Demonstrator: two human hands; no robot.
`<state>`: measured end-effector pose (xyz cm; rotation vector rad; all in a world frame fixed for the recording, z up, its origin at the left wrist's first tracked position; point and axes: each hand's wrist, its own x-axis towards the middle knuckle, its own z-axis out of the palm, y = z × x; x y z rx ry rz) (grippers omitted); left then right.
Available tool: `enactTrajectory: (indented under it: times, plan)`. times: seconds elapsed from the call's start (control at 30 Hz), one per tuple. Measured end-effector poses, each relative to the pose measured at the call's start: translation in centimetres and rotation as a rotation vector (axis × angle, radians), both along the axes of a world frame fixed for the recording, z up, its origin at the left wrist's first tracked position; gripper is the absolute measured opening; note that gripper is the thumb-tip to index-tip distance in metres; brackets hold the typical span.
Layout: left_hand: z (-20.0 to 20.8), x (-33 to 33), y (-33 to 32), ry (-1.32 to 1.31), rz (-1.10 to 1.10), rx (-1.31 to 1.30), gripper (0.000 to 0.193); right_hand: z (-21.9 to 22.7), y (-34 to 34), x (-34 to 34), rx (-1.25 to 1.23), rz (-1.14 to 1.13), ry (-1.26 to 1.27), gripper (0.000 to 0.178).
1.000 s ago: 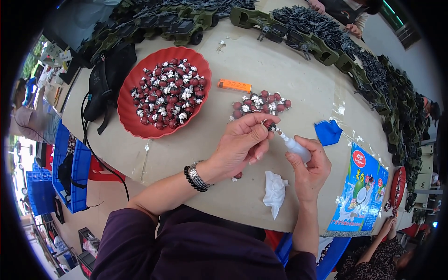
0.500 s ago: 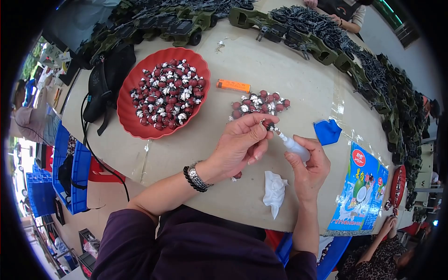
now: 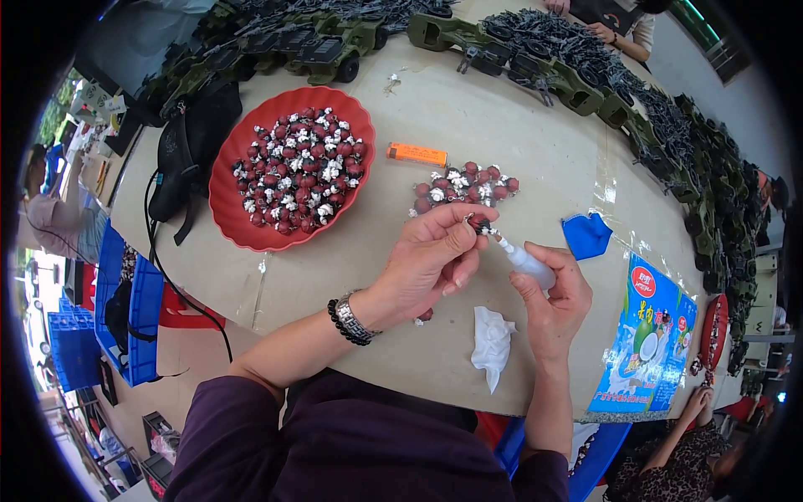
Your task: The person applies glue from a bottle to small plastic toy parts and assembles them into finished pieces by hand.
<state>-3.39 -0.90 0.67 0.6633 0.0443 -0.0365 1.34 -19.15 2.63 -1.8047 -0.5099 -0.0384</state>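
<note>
Between thumb and fingers, my left hand (image 3: 437,255) pinches a small dark-red and black ornament (image 3: 479,223) with a metal loop. My right hand (image 3: 559,293) grips a white squeeze bottle (image 3: 530,266), its narrow tip pointed at the ornament's lower right side; whether the tip touches cannot be made out. Just beyond my hands lies a loose group of similar red and white ornaments (image 3: 473,180). Another one (image 3: 427,315) shows partly below my left hand. To the left, a scalloped red bowl (image 3: 219,180) holds a heap of them.
An orange box (image 3: 416,154) lies behind the group. Nearer me are a crumpled white tissue (image 3: 493,345), a blue cloth piece (image 3: 585,236) and a blue printed sheet (image 3: 640,343). Green toy vehicles (image 3: 351,50) line the far edge. A black bag (image 3: 188,151) with a cable sits left. Other people work nearby.
Both hands, the ornament and the bottle stay in nearly the same place. The view has shifted very slightly.
</note>
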Motion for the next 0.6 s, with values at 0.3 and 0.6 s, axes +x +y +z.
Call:
enactTrajectory:
  times: [0.3, 0.6]
  plan:
    - [-0.03, 0.08, 0.03, 0.002, 0.006, -0.001, 0.035, 0.12, 0.07, -0.02, -0.005, -0.005, 0.006, 0.030]
    - [0.05, -0.08, -0.08, 0.008, 0.002, 0.006, 0.036, -0.10, -0.36, 0.18, 0.040, 0.027, 0.023, 0.030]
